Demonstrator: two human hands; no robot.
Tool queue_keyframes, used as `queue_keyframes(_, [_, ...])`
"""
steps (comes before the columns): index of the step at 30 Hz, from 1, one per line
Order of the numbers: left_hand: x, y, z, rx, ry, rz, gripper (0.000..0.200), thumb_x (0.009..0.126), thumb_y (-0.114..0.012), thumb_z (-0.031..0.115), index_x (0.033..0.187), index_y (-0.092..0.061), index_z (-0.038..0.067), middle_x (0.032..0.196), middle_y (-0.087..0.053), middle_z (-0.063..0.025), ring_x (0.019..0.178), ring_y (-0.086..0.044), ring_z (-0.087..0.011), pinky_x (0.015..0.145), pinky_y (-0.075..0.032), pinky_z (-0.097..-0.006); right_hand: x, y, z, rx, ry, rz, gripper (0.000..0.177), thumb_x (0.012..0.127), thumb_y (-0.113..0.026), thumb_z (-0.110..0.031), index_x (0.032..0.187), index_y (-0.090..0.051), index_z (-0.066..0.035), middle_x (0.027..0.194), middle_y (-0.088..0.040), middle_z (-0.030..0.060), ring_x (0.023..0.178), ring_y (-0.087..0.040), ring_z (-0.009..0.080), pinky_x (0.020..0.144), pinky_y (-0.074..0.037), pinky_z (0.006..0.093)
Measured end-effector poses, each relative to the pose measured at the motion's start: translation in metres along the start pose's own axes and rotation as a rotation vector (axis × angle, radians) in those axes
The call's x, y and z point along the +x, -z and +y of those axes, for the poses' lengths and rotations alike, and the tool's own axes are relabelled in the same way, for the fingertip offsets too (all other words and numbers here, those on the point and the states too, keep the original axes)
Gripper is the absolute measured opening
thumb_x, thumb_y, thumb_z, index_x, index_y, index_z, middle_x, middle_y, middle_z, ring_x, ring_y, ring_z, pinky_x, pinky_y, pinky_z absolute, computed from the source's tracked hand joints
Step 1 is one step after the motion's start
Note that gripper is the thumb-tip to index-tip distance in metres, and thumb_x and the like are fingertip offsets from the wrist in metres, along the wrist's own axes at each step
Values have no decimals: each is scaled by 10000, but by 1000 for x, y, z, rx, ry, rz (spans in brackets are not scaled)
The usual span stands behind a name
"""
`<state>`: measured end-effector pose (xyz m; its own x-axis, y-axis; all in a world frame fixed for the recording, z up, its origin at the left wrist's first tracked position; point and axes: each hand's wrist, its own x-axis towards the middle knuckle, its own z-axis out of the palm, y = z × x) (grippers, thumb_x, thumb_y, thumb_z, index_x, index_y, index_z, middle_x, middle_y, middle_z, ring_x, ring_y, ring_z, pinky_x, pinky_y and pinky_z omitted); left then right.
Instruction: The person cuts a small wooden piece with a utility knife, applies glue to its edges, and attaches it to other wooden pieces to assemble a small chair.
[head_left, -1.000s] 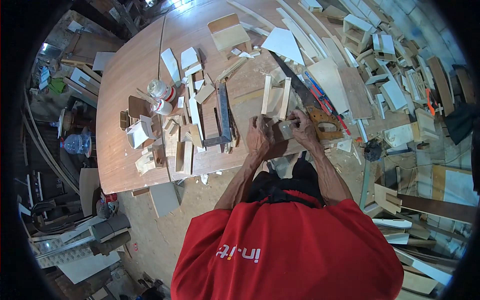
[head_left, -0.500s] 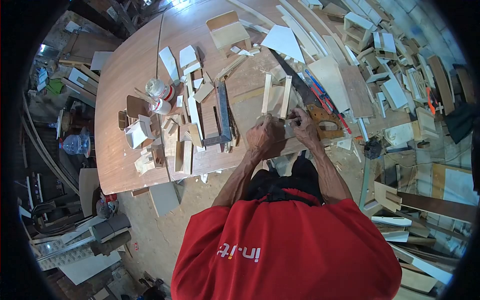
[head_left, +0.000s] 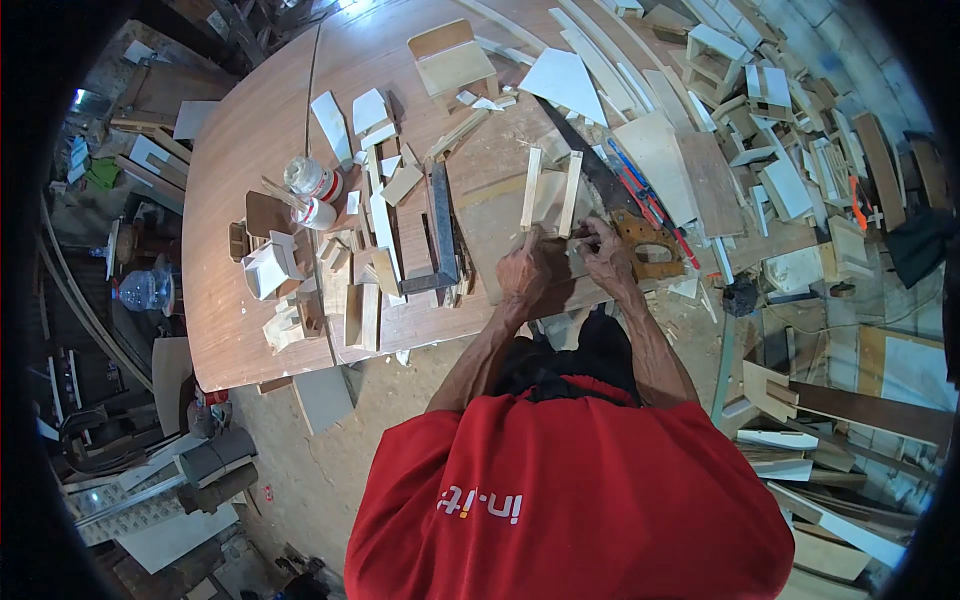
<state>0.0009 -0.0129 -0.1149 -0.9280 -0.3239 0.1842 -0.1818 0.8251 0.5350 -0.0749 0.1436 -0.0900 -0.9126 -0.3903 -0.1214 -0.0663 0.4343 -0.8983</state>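
A small wooden piece with two pale upright strips, the left strip (head_left: 532, 190) and the right strip (head_left: 571, 195), stands on a board (head_left: 485, 225) at the table's near edge. My left hand (head_left: 521, 272) is closed at the near end of the left strip, its fingertips gripping the piece there. Close to the foot of the right strip, my right hand (head_left: 606, 262) is bent into a pinch; whatever its fingertips hold is too small to make out. Just right of that hand lies a handsaw's wooden handle (head_left: 652, 247), its dark blade running away under the board's right side.
A metal square (head_left: 443, 225) lies left of the board. Blue and red pens or tools (head_left: 645, 195) rest beside the saw. Further left are white jars (head_left: 314, 180), a small wooden box (head_left: 272, 265) and wood offcuts. Wooden pieces are piled at right.
The view has shifted slightly. My left hand's fingers have moved a little at the left strip's near end; my right hand keeps its pinch in nearly the same place.
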Motion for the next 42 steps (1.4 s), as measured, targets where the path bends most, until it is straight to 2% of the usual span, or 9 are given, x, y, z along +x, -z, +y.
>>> queue_keyframes(11, [6, 6, 10, 27, 12, -55, 294, 862, -516, 156, 1152, -562, 163, 850, -654, -138, 680, -643, -340, 559, -500, -445, 3, -1, 4, -3, 1, -8, 375, 808, -584, 5, 1178, -525, -8, 1028, -631, 96, 921, -614, 185, 809, -497, 320])
queue_keyframes(13, [5, 1, 5, 7, -131, 117, 348, 867, -509, 190, 1210, -559, 163, 659, -620, -133, 571, -623, -322, 499, -482, -438, 1, -1, 1, -2, -7, -10, 373, 808, -579, 9, 1177, -524, -8, 1029, -630, 96, 930, -614, 186, 814, -497, 320])
queue_keyframes(17, [-9, 8, 0, -80, -160, 194, 372, 841, -572, 195, 1201, -538, 109, 645, -614, -120, 515, -598, -324, 469, -465, -428, -1, 0, -5, 21, -14, -3, 384, 801, -602, -32, 1177, -531, -6, 1033, -628, 99, 926, -621, 192, 816, -500, 326])
queue_keyframes(19, [-11, 26, 4, -215, 158, 70, 437, 812, -626, 174, 1208, -493, 45, 741, -616, -131, 616, -602, -328, 555, -483, -418, -1, 0, -7, 4, -13, 7, 395, 794, -621, -58, 1176, -535, -5, 1033, -628, 101, 922, -623, 195, 812, -501, 330])
queue_keyframes(23, [8, 34, -15, -265, 119, 157, 523, 748, -651, 135, 1214, -451, 6, 945, -579, -185, 869, -565, -361, 747, -471, -446, -3, -1, -24, -147, 12, 43, 468, 735, -697, -213, 1138, -552, -25, 995, -636, 148, 880, -640, 265, 769, -500, 378])
queue_keyframes(25, [19, 37, -24, -121, -124, 71, 580, 689, -647, 148, 1229, -457, 57, 1036, -512, -186, 1014, -461, -371, 858, -386, -456, -3, -5, -25, -177, -1, 35, 490, 717, -718, -240, 1128, -556, -29, 985, -630, 150, 879, -634, 283, 770, -496, 387])
queue_keyframes(29, [35, 39, -25, -261, -141, 32, 635, 603, -657, 122, 1219, -513, 79, 1101, -492, -189, 1080, -404, -383, 896, -326, -490, 1, -12, -23, -344, 76, 115, 454, 705, -735, -233, 1072, -566, -27, 980, -611, 145, 902, -611, 313, 796, -481, 406])
queue_keyframes(34, [42, 34, -32, -212, -224, -111, 502, 594, -703, 139, 1092, -642, 109, 1109, -510, -154, 1097, -399, -328, 925, -269, -424, 4, -16, -17, -339, 75, 124, 433, 707, -739, -234, 1046, -567, -26, 985, -608, 148, 909, -605, 320, 793, -478, 413])
queue_keyframes(42, [43, 36, -27, -213, -170, -117, 485, 565, -685, 129, 1046, -645, 84, 1097, -535, -141, 1100, -407, -317, 937, -272, -427, 3, -18, -14, -348, 99, 157, 438, 706, -735, -247, 1044, -567, -25, 961, -607, 137, 885, -602, 315, 769, -481, 400])
